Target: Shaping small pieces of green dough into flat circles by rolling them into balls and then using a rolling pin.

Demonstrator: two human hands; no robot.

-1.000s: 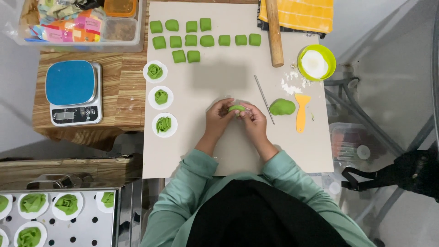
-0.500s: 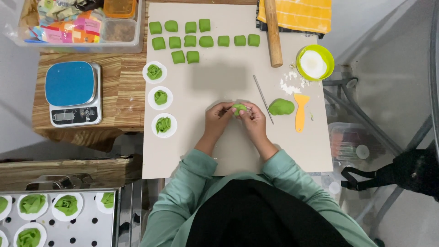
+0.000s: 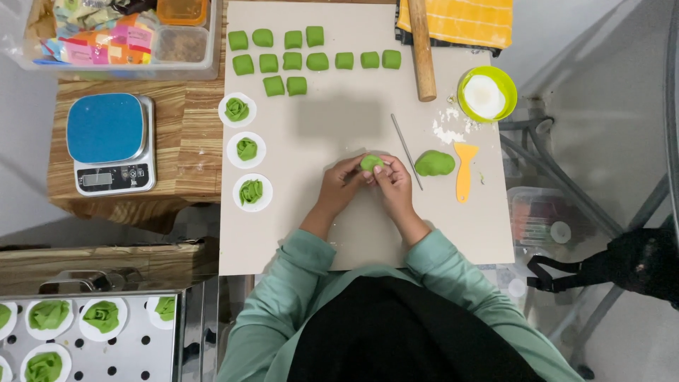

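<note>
A digital scale [image 3: 111, 143] with a blue top sits on the wooden tabletop [image 3: 180, 152] at far left, and three shaped green pieces on white paper rounds [image 3: 246, 150] line the left edge of the beige mat [image 3: 332, 120]. Mid-mat, the left hand [image 3: 341, 185] and right hand [image 3: 393, 185] meet, fingers closed around a small green dough ball [image 3: 370, 163] held just above the mat. Just right lie a thin metal rod [image 3: 407, 151], a larger green dough lump [image 3: 434, 163] and an orange scraper [image 3: 464, 170].
</note>
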